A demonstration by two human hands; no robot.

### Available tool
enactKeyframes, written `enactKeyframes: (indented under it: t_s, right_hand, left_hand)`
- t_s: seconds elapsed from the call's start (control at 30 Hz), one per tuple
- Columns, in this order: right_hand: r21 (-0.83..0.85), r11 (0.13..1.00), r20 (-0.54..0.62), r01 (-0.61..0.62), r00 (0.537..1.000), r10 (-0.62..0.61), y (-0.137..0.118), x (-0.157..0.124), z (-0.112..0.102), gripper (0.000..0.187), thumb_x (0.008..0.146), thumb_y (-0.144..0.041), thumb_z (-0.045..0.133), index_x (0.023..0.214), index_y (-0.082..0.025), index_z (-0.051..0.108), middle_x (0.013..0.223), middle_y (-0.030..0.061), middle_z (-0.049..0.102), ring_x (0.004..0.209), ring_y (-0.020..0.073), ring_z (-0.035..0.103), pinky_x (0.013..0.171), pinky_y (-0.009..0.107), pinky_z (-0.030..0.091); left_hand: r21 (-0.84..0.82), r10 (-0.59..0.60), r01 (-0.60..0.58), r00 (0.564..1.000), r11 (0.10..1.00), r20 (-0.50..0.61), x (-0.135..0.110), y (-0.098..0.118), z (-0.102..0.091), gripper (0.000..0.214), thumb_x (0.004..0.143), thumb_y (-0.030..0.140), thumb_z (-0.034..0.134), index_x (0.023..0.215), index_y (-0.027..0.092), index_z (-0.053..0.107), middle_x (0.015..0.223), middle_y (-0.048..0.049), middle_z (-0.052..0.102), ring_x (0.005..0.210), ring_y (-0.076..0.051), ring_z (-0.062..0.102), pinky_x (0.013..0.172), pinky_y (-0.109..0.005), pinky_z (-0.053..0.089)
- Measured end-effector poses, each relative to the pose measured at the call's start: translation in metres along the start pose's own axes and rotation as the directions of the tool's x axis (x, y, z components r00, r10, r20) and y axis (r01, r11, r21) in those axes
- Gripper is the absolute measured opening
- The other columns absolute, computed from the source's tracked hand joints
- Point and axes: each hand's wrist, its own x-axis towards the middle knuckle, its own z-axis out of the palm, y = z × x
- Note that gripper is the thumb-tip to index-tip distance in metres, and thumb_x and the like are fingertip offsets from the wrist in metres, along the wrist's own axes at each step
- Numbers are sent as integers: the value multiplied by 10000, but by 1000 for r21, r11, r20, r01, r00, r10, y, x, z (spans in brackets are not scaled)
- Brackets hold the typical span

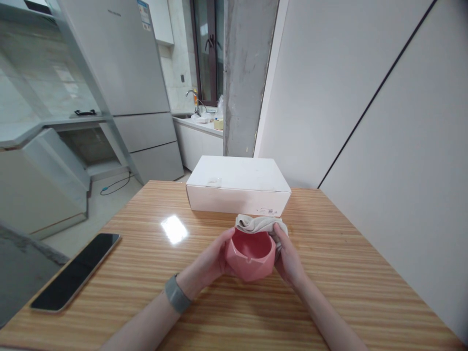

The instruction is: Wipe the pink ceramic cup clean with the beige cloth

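A pink faceted bowl point(250, 254) sits low over the wooden table point(351, 273), held between both hands. My left hand point(212, 261) wraps its left side, fingers closed against the wall; a grey band is on that wrist. My right hand point(288, 258) is closed on a beige cloth point(256, 223) that it presses to the bowl's far right rim. The cloth bunches along the back of the bowl, partly over the rim.
A closed white cardboard box point(237, 185) lies just behind the bowl. A dark phone point(75, 278) rests near the table's left edge. A white wall runs along the right side. Beyond the table stand a fridge point(127, 83) and a kitchen counter with a sink.
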Motion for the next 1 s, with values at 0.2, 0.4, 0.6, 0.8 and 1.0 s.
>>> enactKeyframes:
  t_s: [0.2,0.4,0.6,0.8,1.0]
  right_hand:
    - [-161,957,-91,241,962,-258,15,6,-6,336,829,-516,660,1017,-248,739,1160,18,742,1267,239,559,1142,372,345]
    - [-243,915,-160,322,917,-366,24,0,5,352,838,-502,657,1086,-258,713,1206,12,718,1303,230,516,1173,378,284]
    - [-184,937,-174,296,929,-327,23,4,2,310,805,-497,691,1009,-270,744,1175,-5,735,1240,236,576,1131,365,359]
    - [-66,984,-194,164,965,-174,13,9,-5,381,710,-564,744,926,-250,763,1038,7,784,1176,283,629,1109,407,399]
    - [-12,999,-107,48,993,-49,-1,1,2,334,660,-544,783,786,-235,773,847,35,806,1068,335,689,1018,453,486]
  left_hand:
    - [16,67,-67,997,998,-27,3,-3,2,508,900,480,565,1281,146,595,1123,-139,713,822,-222,695,616,-305,593]
    - [-8,126,-129,981,992,-147,1,-1,9,488,881,456,611,1245,131,621,1248,-160,662,996,-264,679,767,-371,605]
    - [-38,93,-98,989,994,-118,-1,1,9,441,865,427,638,1196,135,638,1132,-147,706,930,-226,687,812,-371,591]
    - [54,-27,32,995,998,-91,-2,9,6,555,883,597,491,1067,112,688,913,-111,718,694,-184,675,603,-299,597]
    - [112,-28,21,998,993,60,-5,9,4,518,888,562,506,1153,148,667,950,-112,717,716,-207,674,514,-296,591]
